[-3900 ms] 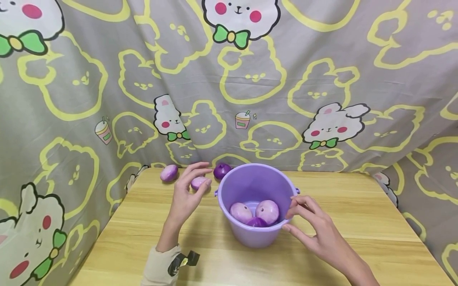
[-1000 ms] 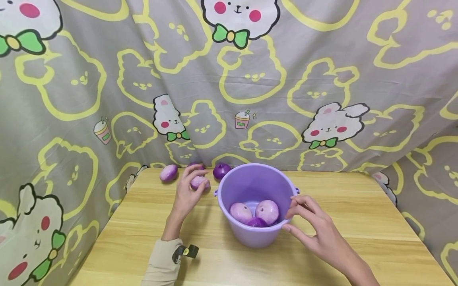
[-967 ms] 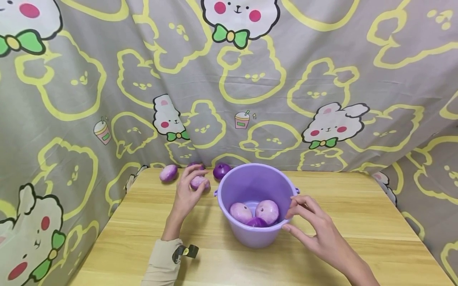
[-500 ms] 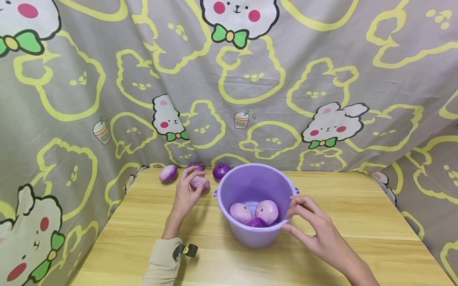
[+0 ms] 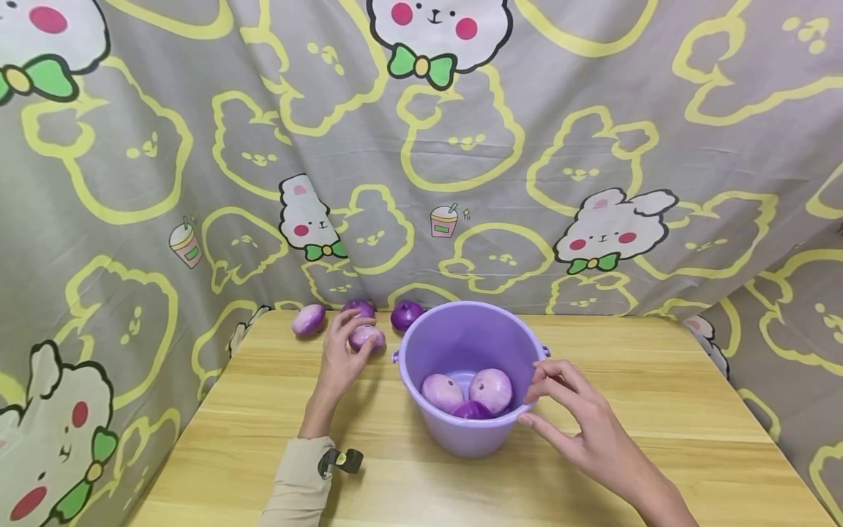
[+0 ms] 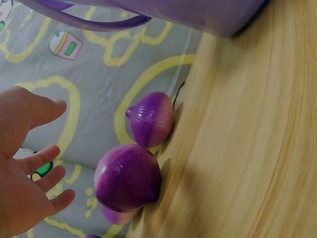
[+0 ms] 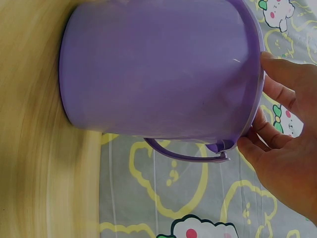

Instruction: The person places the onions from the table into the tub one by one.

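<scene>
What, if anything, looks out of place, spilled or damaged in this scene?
Nothing stands out: the bucket sits upright, three onions show inside it, and four more onions lie on the table, with no spill or damage visible.

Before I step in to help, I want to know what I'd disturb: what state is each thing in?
Bucket: upright on the table, open-topped
Bucket handle: folded down
Onions in the bucket: three in sight, one partly hidden
Loose onions: four, resting on the table
Left hand: open over the frontmost loose onion
Right hand: gripping the bucket at the top
Curtain: hanging, slightly creased
</scene>
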### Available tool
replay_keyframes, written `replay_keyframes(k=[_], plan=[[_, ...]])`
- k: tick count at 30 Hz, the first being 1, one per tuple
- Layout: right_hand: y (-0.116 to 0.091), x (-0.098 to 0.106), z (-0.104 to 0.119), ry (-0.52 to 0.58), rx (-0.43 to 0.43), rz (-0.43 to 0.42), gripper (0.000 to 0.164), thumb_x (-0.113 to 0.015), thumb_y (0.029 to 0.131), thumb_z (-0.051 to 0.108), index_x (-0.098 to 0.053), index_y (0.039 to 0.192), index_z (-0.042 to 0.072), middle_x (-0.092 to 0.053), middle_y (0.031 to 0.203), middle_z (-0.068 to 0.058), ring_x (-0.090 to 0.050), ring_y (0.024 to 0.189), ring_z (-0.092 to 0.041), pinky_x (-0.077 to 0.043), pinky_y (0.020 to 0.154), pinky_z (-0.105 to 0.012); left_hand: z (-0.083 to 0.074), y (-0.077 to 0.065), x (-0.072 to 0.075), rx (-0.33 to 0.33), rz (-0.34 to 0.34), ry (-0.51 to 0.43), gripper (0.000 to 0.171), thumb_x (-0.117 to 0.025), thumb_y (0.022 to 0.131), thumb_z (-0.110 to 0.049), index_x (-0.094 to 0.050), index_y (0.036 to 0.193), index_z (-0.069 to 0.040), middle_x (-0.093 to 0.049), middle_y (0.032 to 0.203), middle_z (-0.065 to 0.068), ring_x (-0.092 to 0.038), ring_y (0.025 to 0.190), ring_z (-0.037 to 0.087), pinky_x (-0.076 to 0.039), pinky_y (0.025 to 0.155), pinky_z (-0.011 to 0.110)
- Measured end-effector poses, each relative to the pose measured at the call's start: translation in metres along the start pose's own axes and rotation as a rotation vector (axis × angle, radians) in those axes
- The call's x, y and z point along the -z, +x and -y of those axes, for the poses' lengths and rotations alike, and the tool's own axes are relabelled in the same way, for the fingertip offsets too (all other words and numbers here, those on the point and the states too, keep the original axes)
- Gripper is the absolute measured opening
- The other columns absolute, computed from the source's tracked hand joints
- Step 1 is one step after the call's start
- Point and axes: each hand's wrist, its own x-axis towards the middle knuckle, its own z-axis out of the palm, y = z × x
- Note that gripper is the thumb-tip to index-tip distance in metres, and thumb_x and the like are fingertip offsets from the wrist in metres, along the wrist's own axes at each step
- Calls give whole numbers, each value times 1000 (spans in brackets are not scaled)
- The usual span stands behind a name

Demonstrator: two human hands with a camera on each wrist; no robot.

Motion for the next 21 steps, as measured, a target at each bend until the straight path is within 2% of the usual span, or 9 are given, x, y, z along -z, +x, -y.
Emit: replay_keyframes(k=[6,11,21], plan=[[1,1,0,1,-7,5,43,-89,75,4,-69,106,25,-58,123,1,-57,113,-17,-40,105,-17,4,0,-2,11,4,-4,31,-80,80,1,-74,110,0,-56,134,30,-49,128,46,-32,111,62],[0,0,0,6,1,0,42,-89,74,4,-69,106,24,-58,122,0,-57,113,-18,-40,106,-18,12,-1,-5,36,23,13,31,-80,80,0,-74,111,-1,-56,136,30,-48,130,47,-31,111,66],[1,0,0,2,0,3,43,-90,74,4,-69,105,26,-59,122,1,-56,117,-19,-39,108,-21,21,-5,-7,70,53,25,32,-81,81,-1,-73,113,-2,-55,137,30,-47,131,46,-30,113,64]])
